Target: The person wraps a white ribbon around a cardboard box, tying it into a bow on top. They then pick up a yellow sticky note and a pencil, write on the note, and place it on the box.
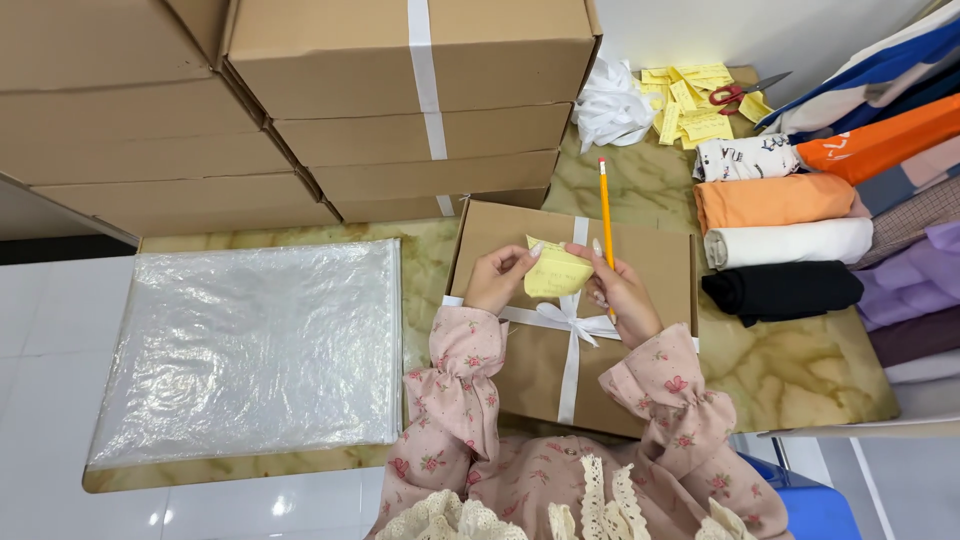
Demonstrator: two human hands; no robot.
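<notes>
A: Head view, looking straight down. Both hands are up over the flat brown cardboard box point(640, 262) tied with a white ribbon bow point(568, 322), which lies on the marbled green-and-cream counter point(800, 372).

B: And what's in the hands?

A: A small pale yellow paper slip point(556, 272), held just above the bow. The left hand point(497, 278) pinches its left edge, fingers point(527, 255) closed narrow on the paper. The right hand point(620, 290) grips the right edge and also carries a long orange pencil point(605, 215), which points away from the person, its tip up near the stacked boxes.

B: Around them?

A: To the left, a flat pile of clear plastic bags point(255, 350) on the counter, just beside the box. Behind, a stack of plain brown cardboard cartons point(400, 110), one with white tape across it. Far right, rolled fabrics in orange point(775, 200), white point(790, 242) and black point(785, 290), side by side. At the back, more yellow paper slips point(690, 105) scattered, red-handled scissors point(740, 92) touching them, and a bundle of white ribbon point(610, 108) beside.
</notes>
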